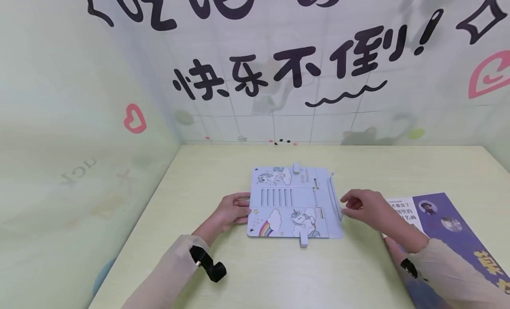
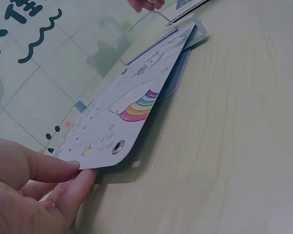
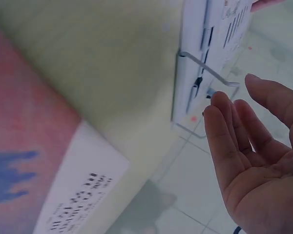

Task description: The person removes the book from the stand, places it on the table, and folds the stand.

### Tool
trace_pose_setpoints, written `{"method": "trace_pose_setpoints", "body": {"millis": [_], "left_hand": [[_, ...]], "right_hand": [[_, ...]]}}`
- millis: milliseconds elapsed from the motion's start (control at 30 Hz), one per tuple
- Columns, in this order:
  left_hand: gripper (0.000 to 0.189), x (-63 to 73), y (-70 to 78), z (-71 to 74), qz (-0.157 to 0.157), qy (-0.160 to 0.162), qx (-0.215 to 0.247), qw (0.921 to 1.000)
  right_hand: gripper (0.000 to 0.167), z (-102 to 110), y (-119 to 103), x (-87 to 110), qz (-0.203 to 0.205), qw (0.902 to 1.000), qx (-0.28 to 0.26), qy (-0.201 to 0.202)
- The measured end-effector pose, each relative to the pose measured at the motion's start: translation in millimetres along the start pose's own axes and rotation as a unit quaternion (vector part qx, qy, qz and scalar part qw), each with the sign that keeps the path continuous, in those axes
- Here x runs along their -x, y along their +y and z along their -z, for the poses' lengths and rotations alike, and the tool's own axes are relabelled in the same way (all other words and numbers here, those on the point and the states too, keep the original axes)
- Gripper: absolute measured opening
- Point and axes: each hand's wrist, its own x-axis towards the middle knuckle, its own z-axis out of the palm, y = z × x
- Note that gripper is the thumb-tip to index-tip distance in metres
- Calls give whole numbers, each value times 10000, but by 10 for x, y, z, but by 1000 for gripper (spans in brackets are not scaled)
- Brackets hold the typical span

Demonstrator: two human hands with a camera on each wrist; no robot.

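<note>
A light-blue folding book stand (image 1: 304,197) printed with unicorns and a rainbow lies nearly flat on the table, its left edge slightly raised in the left wrist view. My left hand (image 1: 231,211) pinches that edge, thumb on top and fingers underneath, near a metal eyelet (image 2: 118,147). At the stand's right end a thin wire bar (image 3: 205,66) sticks up from the panel. Beside this wire is my right hand (image 1: 366,209), its fingers relaxed and slightly bent, with nothing in them. Small page clips (image 1: 303,239) jut from the front and back edges.
A purple and white book (image 1: 458,220) lies on the table at the right, partly under my right forearm. The pale wooden table (image 1: 303,278) meets a printed wall curtain (image 1: 255,127) behind, and another curtain hangs along the left side.
</note>
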Motion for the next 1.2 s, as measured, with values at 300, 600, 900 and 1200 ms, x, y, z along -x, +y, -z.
{"method": "trace_pose_setpoints", "body": {"millis": [300,600,900,1200], "left_hand": [[54,8,0,7,39,-33,75,10000],[54,26,-1,-7,12,48,55,10000],[55,31,-16,-21,12,93,41,9999],[55,42,-17,-20,0,135,100,9999]], "right_hand": [[15,-94,141,-24,-133,9995,-192,-198],[10,-106,125,-73,-127,9995,-239,-164],[9,-183,100,-88,151,9996,-196,-106],[8,-214,83,-140,336,9993,1,-181]]}}
